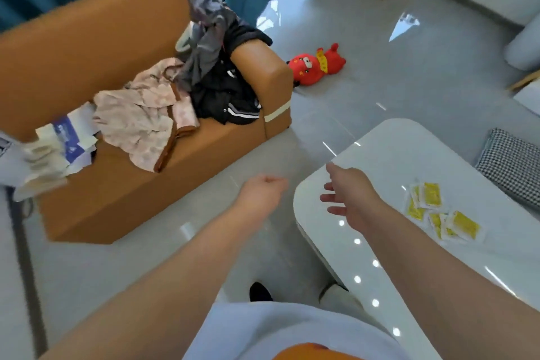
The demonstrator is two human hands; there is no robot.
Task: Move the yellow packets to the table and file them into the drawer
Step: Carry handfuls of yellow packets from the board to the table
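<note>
Several yellow packets [441, 212] lie in a loose heap on the glossy white table [388, 152] at the right. My right hand [349, 194] hovers over the table's left edge, fingers spread and relaxed, holding nothing, well left of the packets. Over the floor between sofa and table, my left hand [264, 190] has its fingers curled under and nothing visible in them. No drawer is in view.
A brown sofa [96, 47] on the left carries clothes [146, 114] and papers [58, 143]. A red plush toy [317, 64] lies on the grey tiled floor beyond it. A checked cushion [514, 164] sits right of the table. Blue curtains hang at the back.
</note>
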